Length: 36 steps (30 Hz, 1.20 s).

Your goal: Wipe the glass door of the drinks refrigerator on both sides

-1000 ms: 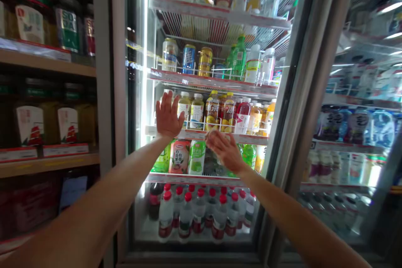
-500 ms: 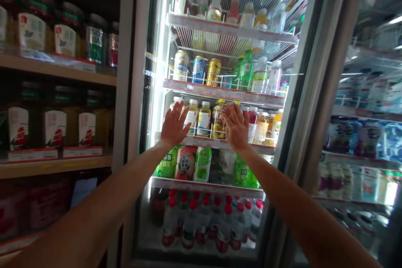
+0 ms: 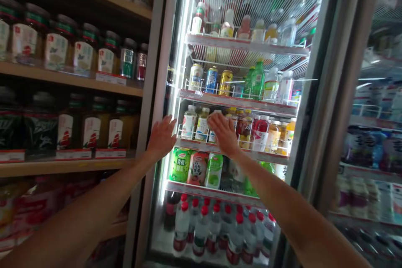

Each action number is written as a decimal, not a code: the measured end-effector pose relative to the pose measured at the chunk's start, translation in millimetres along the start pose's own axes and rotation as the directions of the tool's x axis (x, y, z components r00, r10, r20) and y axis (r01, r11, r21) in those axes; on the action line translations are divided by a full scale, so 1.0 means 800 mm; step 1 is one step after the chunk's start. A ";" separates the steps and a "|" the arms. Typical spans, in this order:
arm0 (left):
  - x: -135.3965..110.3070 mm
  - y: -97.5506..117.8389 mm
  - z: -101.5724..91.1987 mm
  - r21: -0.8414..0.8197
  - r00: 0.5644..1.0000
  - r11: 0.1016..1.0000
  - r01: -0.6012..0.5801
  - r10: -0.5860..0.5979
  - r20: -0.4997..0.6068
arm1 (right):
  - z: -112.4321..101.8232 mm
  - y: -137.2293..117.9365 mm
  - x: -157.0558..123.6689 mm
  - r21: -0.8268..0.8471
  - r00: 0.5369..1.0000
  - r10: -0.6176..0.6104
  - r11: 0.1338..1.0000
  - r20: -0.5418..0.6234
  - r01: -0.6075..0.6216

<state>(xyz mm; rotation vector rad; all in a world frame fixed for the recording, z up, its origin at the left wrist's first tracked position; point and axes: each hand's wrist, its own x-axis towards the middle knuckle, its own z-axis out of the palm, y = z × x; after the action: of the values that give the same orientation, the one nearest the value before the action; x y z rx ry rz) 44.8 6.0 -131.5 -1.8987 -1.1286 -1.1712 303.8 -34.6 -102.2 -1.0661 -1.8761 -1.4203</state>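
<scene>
While both arms reach toward the fridge door (image 3: pixel 176 201), the left hand (image 3: pixel 161 136) lies spread flat at its left edge, holding nothing. Right of it, the right hand (image 3: pixel 223 133) is open too, fingers loose, before the juice bottles (image 3: pixel 201 123) on the middle shelf.

Both arms reach forward, left hand (image 3: pixel 161 137) and right hand (image 3: pixel 223 134) spread flat.
</scene>
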 end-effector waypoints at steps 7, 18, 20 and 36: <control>-0.010 -0.024 -0.009 0.023 0.993 1.000 0.014 -0.016 0.121 | 0.011 -0.024 0.029 0.082 0.989 -0.147 0.986 0.020 0.145; -0.024 -0.048 -0.022 0.065 0.985 0.998 0.007 -0.018 0.174 | 0.028 -0.087 0.039 0.204 0.899 -0.425 0.894 0.107 0.398; -0.025 -0.053 -0.023 0.068 0.986 0.998 0.012 -0.023 0.166 | 0.025 -0.081 0.071 0.170 0.975 -0.214 0.965 0.068 0.200; -0.045 0.023 -0.022 0.028 0.955 0.988 -0.151 0.138 0.264 | 0.024 -0.088 -0.087 0.124 0.973 -0.207 0.973 0.097 0.195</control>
<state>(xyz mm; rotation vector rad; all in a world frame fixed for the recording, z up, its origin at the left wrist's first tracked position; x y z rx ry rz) 46.3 -29.2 -158.7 -2.1045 -1.1193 -0.8243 281.6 -43.1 -200.2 -0.9370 -2.1695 -1.3678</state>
